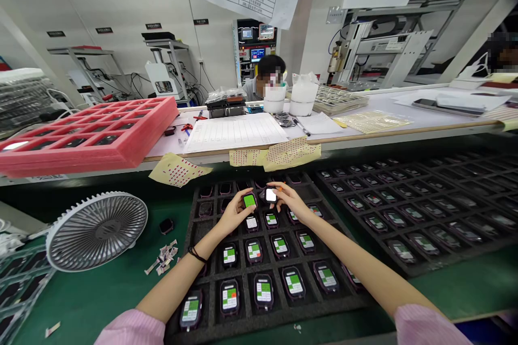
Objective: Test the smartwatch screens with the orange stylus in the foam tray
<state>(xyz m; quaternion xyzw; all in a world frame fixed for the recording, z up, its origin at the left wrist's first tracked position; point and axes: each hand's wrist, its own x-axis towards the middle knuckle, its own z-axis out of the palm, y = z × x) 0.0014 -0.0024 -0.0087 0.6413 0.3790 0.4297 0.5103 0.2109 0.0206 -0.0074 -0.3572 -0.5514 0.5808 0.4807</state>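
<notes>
1. The left hand [236,211] pinches a green-labelled unit [250,200] between thumb and fingertips. The fingers are closed on its sides, and it is held just above the far rows of the black foam tray [279,317].
2. The right hand [290,203] grips a second unit [270,195] — its face glares white — with the fingers curled round it. The two held pieces are just beside each other, near the tray's far edge.
3. The tray lies at the middle of the green worktop [101,291], close to its front edge. Its near compartments hold other units [263,291], one each, labels up.
4. A second black tray [408,215], also filled, lies to its right.
5. Toward the worktop's left edge stands a white fan [97,229], tilted back, with paper scraps [164,259] between it and the foam tray.
6. On the raised shelf behind — pink trays [89,132] stacked at the left, a printed form [237,132] at the centre.
</notes>
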